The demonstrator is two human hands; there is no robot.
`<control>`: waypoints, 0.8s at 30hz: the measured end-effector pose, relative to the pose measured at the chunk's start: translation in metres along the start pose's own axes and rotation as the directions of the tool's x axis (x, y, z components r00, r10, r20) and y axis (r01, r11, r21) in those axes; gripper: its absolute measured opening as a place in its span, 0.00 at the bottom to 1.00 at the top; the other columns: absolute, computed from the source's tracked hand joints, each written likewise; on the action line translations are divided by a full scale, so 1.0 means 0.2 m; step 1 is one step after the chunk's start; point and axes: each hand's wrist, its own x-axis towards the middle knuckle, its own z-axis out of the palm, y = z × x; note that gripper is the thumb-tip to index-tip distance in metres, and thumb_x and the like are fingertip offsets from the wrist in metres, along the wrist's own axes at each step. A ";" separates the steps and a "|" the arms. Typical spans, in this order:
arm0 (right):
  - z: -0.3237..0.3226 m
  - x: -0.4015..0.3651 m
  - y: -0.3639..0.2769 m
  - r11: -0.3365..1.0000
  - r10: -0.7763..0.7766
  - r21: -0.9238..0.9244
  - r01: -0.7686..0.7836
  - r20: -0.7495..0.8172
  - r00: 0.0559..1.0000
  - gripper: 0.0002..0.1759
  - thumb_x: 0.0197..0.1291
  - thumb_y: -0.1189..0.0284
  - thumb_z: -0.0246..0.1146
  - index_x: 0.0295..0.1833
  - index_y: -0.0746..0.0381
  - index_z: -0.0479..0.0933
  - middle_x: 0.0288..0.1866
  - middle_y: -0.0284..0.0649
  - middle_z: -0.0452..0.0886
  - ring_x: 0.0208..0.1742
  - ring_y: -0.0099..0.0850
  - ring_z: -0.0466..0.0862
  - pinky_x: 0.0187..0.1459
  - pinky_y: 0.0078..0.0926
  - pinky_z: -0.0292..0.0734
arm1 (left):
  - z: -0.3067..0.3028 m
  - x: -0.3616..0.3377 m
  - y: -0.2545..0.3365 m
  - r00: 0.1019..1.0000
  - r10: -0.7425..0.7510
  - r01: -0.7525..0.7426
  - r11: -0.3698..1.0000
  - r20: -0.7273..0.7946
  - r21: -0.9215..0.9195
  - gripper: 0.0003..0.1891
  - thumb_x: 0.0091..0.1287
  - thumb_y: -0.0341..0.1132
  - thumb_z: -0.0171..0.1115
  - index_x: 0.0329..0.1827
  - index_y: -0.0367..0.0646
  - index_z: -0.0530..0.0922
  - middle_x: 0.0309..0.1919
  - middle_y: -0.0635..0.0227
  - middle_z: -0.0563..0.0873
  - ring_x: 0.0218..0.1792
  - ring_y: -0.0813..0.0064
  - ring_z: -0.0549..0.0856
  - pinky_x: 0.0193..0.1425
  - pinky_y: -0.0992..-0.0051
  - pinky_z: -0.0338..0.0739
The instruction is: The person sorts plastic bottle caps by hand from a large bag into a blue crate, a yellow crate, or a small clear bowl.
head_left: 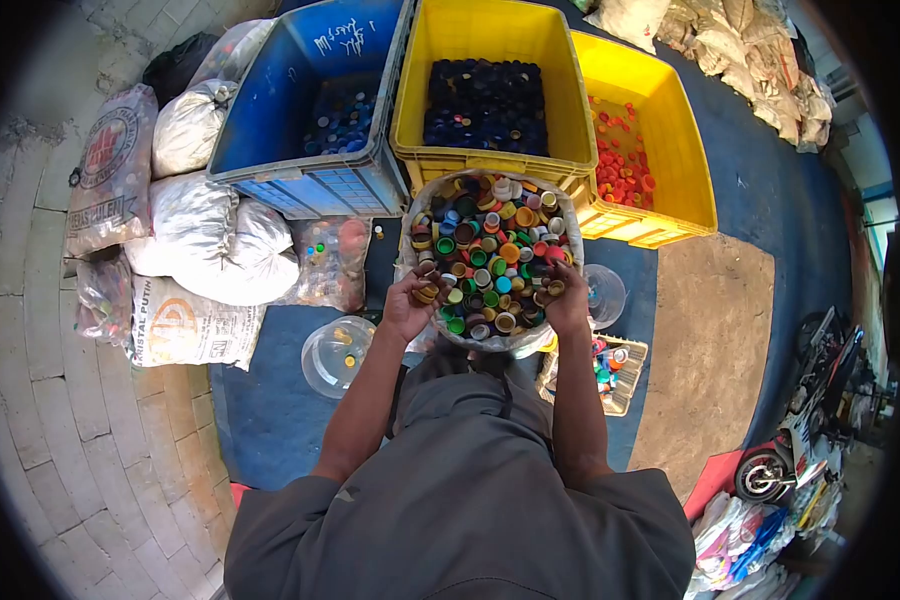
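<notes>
An open white sack full of mixed coloured bottle caps sits right in front of me. My left hand is at the sack's left rim, its fingers closed on a few yellow and brown caps. At the sack's right rim, my right hand curls its fingertips around a cap among the pile. Both forearms reach forward from my grey shirt.
Behind the sack stand a blue crate with blue caps, a yellow crate with dark blue caps, and a yellow crate with red caps. Clear bowls and a small basket flank me. Filled sacks lie left; a motorbike stands right.
</notes>
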 end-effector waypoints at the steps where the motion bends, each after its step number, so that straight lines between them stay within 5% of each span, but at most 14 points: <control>1: -0.01 -0.02 -0.02 0.999 -0.042 -0.004 0.042 -0.033 0.999 0.15 0.64 0.66 0.56 0.54 0.59 0.75 0.33 0.30 0.76 0.30 0.23 0.74 0.31 0.22 0.70 | 0.01 0.00 -0.01 0.999 -0.027 0.029 0.999 0.035 -0.035 0.17 0.60 0.20 0.50 0.54 0.35 0.73 0.45 0.55 0.80 0.50 0.60 0.81 0.60 0.61 0.79; 2: -0.06 0.00 -0.04 0.997 -0.059 0.054 0.059 -0.017 0.998 0.14 0.62 0.67 0.59 0.52 0.60 0.77 0.35 0.31 0.78 0.31 0.24 0.76 0.30 0.23 0.71 | 0.01 0.00 -0.02 0.999 -0.017 0.016 1.000 0.034 0.026 0.16 0.61 0.20 0.51 0.53 0.36 0.73 0.43 0.57 0.80 0.49 0.62 0.81 0.59 0.62 0.79; 4: -0.07 -0.03 -0.05 0.805 -0.292 -0.537 0.252 0.011 0.956 0.12 0.60 0.70 0.61 0.48 0.62 0.78 0.37 0.32 0.79 0.35 0.24 0.78 0.35 0.25 0.74 | 0.04 0.01 -0.04 0.999 0.008 -0.013 0.989 0.037 0.144 0.14 0.63 0.21 0.54 0.52 0.37 0.73 0.41 0.61 0.80 0.47 0.66 0.82 0.58 0.64 0.80; 6: -0.04 -0.05 -0.07 0.228 -0.415 -0.924 0.306 0.192 0.889 0.10 0.54 0.73 0.65 0.43 0.62 0.81 0.41 0.39 0.81 0.40 0.31 0.83 0.40 0.31 0.79 | 0.05 0.02 -0.06 1.000 0.010 -0.009 0.976 -0.005 0.219 0.12 0.65 0.23 0.56 0.51 0.38 0.72 0.41 0.62 0.80 0.45 0.67 0.82 0.56 0.66 0.82; 9: 0.01 -0.08 0.02 -0.329 -0.418 -0.844 0.424 0.533 0.736 0.14 0.51 0.71 0.66 0.45 0.58 0.81 0.44 0.45 0.80 0.36 0.40 0.84 0.39 0.35 0.79 | 0.08 0.02 -0.09 0.998 -0.011 0.028 0.956 -0.058 0.291 0.09 0.66 0.30 0.61 0.47 0.40 0.74 0.38 0.64 0.81 0.41 0.69 0.83 0.51 0.68 0.84; 10: 0.03 -0.07 0.06 -0.417 -0.391 -0.802 0.428 0.583 0.712 0.14 0.49 0.71 0.66 0.44 0.58 0.80 0.46 0.48 0.77 0.34 0.48 0.83 0.36 0.41 0.80 | 0.09 0.01 -0.10 0.997 -0.020 0.042 0.950 -0.074 0.309 0.09 0.66 0.33 0.63 0.44 0.40 0.74 0.37 0.65 0.81 0.39 0.70 0.84 0.49 0.68 0.85; 13: 0.09 -0.06 0.13 -0.528 -0.276 -0.786 0.321 0.516 0.811 0.11 0.51 0.71 0.64 0.42 0.59 0.78 0.45 0.47 0.75 0.34 0.48 0.84 0.32 0.44 0.79 | 0.12 0.01 -0.10 0.979 -0.145 0.170 0.969 -0.144 0.177 0.09 0.63 0.36 0.68 0.37 0.42 0.77 0.32 0.68 0.81 0.36 0.73 0.84 0.41 0.70 0.84; 16: 0.10 -0.02 0.17 -0.526 -0.277 -0.788 0.319 0.514 0.812 0.10 0.51 0.72 0.63 0.40 0.60 0.76 0.45 0.48 0.73 0.35 0.48 0.84 0.32 0.47 0.79 | 0.14 0.02 -0.12 0.978 -0.024 0.129 0.850 -0.208 0.510 0.12 0.61 0.41 0.70 0.33 0.43 0.79 0.29 0.70 0.81 0.34 0.76 0.83 0.35 0.71 0.82; 20: 0.10 -0.02 0.15 -0.506 -0.301 -0.791 0.343 0.535 0.789 0.11 0.51 0.72 0.64 0.41 0.60 0.76 0.45 0.48 0.75 0.37 0.49 0.84 0.34 0.46 0.79 | 0.19 0.13 -0.17 0.959 0.255 -0.184 0.229 0.123 0.956 0.14 0.58 0.38 0.70 0.42 0.41 0.81 0.36 0.65 0.84 0.39 0.70 0.85 0.41 0.69 0.80; 22: 0.07 -0.02 0.13 -0.365 -0.338 -0.823 0.435 0.552 0.762 0.12 0.49 0.71 0.66 0.41 0.60 0.76 0.43 0.48 0.78 0.38 0.50 0.83 0.36 0.46 0.78 | 0.21 0.20 -0.18 0.855 0.267 -0.394 -0.223 0.445 0.892 0.16 0.56 0.34 0.68 0.47 0.41 0.81 0.42 0.63 0.85 0.43 0.64 0.85 0.46 0.66 0.80; 24: 0.04 -0.03 0.09 -0.219 -0.348 -0.853 0.474 0.522 0.779 0.14 0.52 0.70 0.68 0.43 0.62 0.77 0.37 0.45 0.82 0.38 0.43 0.84 0.38 0.40 0.78 | 0.26 0.24 -0.19 0.827 0.180 -0.433 -0.402 0.533 0.807 0.17 0.55 0.30 0.65 0.50 0.43 0.80 0.46 0.62 0.84 0.48 0.61 0.84 0.51 0.65 0.78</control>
